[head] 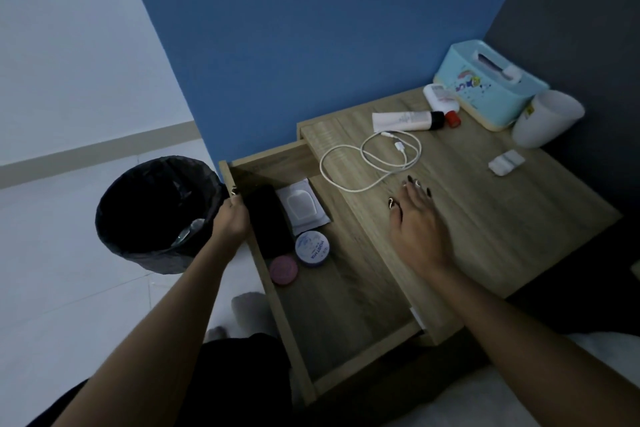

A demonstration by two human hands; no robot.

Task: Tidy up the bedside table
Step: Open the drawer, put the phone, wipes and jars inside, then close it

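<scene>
- Table (485, 218) of light wood in the right half of the frame, against a blue wall (311, 28).
- Drawer (339, 305) under the table top, pulled wide open toward the lower left.
- Left hand (232, 218) at the middle left, fingers curled round the front board of the drawer, holding it.
- Right hand (415, 229) in the middle of the frame, fingers straight and spread apart, holding nothing, flat over the table top; cannot tell if touching the wood.
- White cable (367, 163) in loose loops on the table, just above the right hand's fingertips.
- White tube (405, 121) with a black cap, lying flat above the cable.
- Small white bottle (441, 100) with a red cap, lying just beside the tube.
- Light blue tissue box (491, 94) at the upper right, at the back of the table.
- White cup (547, 118) just right of the tissue box.
- Little white thing (505, 161) alone on the right side of the table, too small to name.
- In the far end of the drawer: flat black thing (270, 218), white pack (303, 204) beside it, round blue and white tin (311, 248), and small pink tin (284, 269) just beside that.
- Black bin (156, 215) with a black bag on the floor, left of the drawer, close to the left hand.
</scene>
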